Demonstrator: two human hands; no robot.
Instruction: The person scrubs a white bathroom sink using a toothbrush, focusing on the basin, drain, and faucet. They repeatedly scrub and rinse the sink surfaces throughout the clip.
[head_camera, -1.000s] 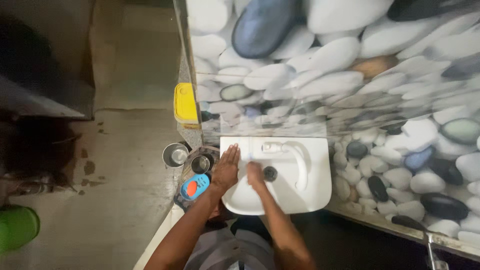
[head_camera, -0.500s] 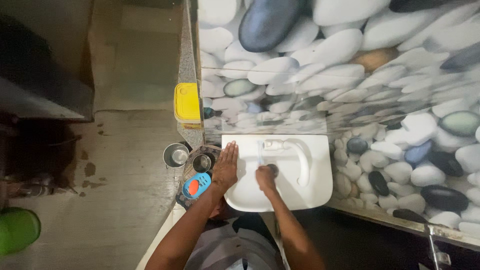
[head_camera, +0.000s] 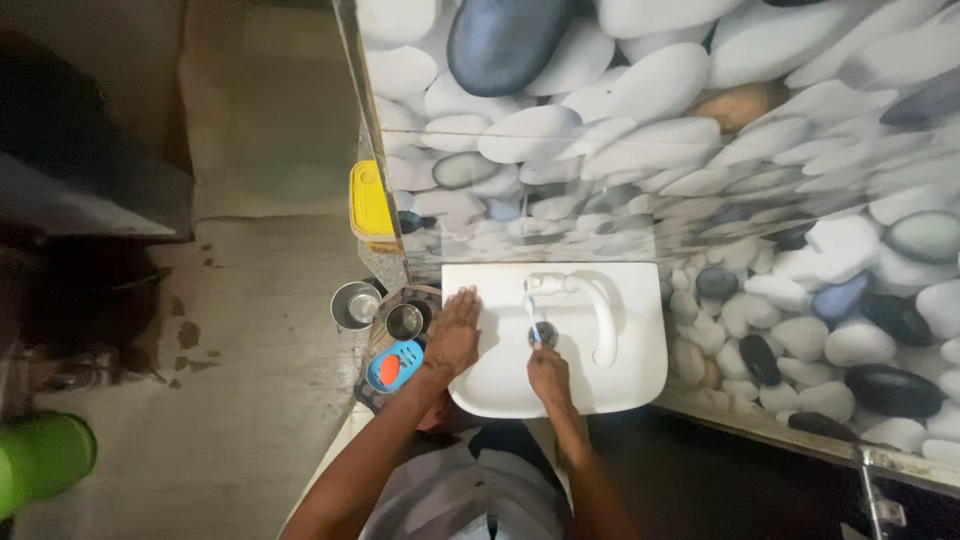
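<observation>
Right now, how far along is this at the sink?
Midway, it seems. The right hand holds a toothbrush over the drain beneath the white tap; the left hand rests flat on the basin rim. I can't tell if water runs. Putting the brush away likely remains.

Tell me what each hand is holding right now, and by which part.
The right hand grips a toothbrush by its handle's lower end, over the drain. The left hand holds nothing; it lies flat on the white sink rim.
</observation>
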